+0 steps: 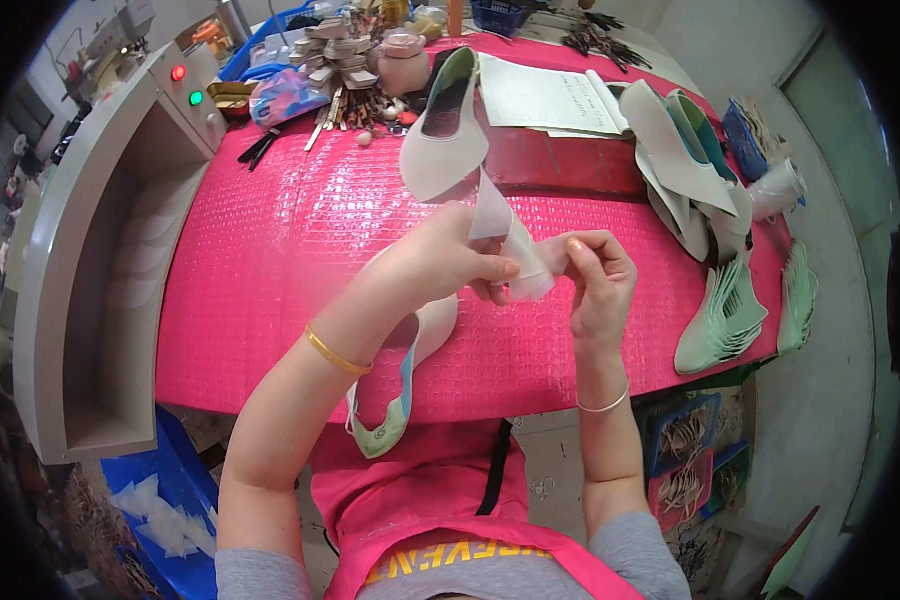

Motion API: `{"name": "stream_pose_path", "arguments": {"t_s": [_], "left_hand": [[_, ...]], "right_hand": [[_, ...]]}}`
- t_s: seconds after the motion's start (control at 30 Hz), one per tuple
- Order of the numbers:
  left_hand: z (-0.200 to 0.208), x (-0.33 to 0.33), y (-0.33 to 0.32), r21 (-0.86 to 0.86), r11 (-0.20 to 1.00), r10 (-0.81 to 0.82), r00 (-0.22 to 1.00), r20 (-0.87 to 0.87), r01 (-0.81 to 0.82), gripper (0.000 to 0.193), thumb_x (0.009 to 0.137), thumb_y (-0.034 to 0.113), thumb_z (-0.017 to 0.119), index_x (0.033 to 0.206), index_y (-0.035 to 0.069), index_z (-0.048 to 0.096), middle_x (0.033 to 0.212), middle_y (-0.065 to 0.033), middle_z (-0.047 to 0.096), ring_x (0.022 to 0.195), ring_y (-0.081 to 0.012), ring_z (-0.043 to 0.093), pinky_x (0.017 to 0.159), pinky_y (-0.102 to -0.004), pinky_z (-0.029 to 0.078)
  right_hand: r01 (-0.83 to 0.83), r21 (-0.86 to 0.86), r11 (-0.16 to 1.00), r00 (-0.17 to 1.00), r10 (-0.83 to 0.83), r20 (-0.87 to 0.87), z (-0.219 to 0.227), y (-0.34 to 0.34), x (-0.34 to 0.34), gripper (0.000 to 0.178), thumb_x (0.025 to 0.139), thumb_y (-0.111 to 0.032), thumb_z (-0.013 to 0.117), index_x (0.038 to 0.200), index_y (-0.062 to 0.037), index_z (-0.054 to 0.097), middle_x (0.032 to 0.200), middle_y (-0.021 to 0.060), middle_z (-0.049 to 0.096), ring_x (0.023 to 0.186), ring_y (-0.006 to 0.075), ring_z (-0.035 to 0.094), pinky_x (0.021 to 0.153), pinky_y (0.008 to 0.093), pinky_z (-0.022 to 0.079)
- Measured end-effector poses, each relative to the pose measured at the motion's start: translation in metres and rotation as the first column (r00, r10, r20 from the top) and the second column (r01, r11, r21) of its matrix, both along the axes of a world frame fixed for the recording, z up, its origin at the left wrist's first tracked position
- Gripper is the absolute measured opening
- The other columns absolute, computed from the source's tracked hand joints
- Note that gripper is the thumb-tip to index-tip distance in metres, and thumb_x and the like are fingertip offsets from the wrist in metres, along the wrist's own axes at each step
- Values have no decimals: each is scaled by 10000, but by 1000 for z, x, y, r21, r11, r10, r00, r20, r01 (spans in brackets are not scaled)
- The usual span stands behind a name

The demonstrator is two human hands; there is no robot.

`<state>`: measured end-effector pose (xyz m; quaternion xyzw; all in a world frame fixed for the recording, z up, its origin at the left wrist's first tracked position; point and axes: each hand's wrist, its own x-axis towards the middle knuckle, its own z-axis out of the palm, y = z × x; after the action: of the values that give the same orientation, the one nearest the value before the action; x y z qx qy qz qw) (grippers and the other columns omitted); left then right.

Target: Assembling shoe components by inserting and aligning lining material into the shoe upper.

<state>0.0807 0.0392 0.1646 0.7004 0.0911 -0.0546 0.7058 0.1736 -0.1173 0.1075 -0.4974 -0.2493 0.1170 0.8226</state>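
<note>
My left hand [450, 250] is closed on a pale, folded shoe-upper piece [494, 215] above the middle of the table. Finger and thumb of my right hand [602, 280] pinch a thin, translucent film [552, 256] beside it. Where film and piece meet, I cannot tell whether they are joined. Just beyond my left hand lies a whitish shoe upper [440, 165] with a dark opening. Another upper [432, 325], with a green and blue lining, is partly hidden under my left forearm and hangs over the near table edge.
Stacked pale uppers [685, 160] and nested light-green ones [720, 320] sit at the right. An open notebook [540, 95] lies at the back. A grey machine [90, 270] with lit buttons borders the left side. Film scraps fill a blue bin [170, 480] below.
</note>
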Motion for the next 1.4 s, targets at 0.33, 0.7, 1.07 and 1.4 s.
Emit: {"name": "stream_pose_path", "arguments": {"t_s": [0.33, 0.7, 1.07, 1.4], "left_hand": [[-30, 100, -60, -169, 943, -300, 952, -53, 288, 216, 714, 16, 605, 910, -74, 592, 790, -144, 627, 660, -196, 621, 643, -294, 523], [-91, 122, -35, 624, 781, 129, 975, -180, 12, 376, 635, 239, 724, 820, -59, 587, 817, -183, 618, 735, -256, 618, 620, -348, 498], [-13, 62, -47, -212, 973, -168, 914, -370, 92, 303, 800, 262, 573, 820, -39, 603, 681, -123, 613, 669, -187, 621, 584, -243, 480], [-15, -35, -5, 105, 994, 11, 998, -58, -5, 363, 837, 260, 539, 1007, -58, 584, 838, -57, 613, 760, -88, 558, 679, -219, 445]], "right_hand": [[623, 116, 774, 764, -569, -305, 1, -170, 100, 160, 765, -145, 552, 860, -21, 587, 835, 56, 603, 781, 164, 578, 730, 286, 467], [855, 118, 505, 502, -863, 62, 16, -242, 66, 229, 873, -214, 491, 921, 5, 537, 881, 85, 553, 809, 156, 529, 716, 291, 442], [716, 38, 697, 405, -459, 791, 10, -72, 8, 182, 841, -170, 546, 906, -4, 581, 853, 65, 603, 755, 154, 563, 671, 285, 473], [279, -523, 805, 778, 129, 614, 18, -26, -31, 214, 802, -126, 584, 961, 17, 579, 892, 69, 616, 751, 194, 593, 712, 294, 470]]}}
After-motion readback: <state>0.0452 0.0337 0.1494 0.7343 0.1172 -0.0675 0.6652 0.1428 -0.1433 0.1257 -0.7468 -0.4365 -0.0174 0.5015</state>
